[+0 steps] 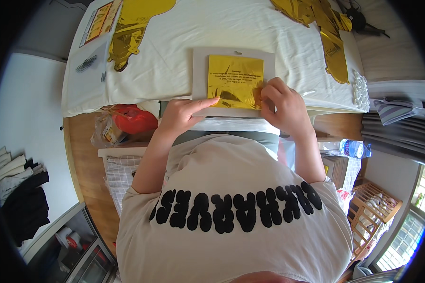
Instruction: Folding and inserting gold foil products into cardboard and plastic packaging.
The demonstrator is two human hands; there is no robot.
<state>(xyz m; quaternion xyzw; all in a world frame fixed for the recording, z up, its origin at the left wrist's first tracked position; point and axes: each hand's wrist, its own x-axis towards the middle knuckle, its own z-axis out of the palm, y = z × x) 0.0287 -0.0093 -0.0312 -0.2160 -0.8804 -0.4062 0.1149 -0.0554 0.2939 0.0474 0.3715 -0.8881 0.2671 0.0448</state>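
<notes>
A flat square of folded gold foil [236,75], with small dark print across it, lies on a grey card [200,70] with a hanging slot at the top. The card rests at the near edge of the white-covered bed [174,61]. My left hand [178,114] has its index finger stretched out, the tip touching the foil's lower left corner; its other fingers are partly hidden. At the lower right edge of the foil, my right hand [283,106] is closed, its thumb and fingers pinching there. The foil is wrinkled along its lower part.
Flat gold foil balloons lie on the bed at far left [130,30] and far right [333,52]. A clear sheet with small dark pieces [86,63] lies left. A red plastic bag [134,119] sits below the bed edge; a water bottle [353,148] lies at right.
</notes>
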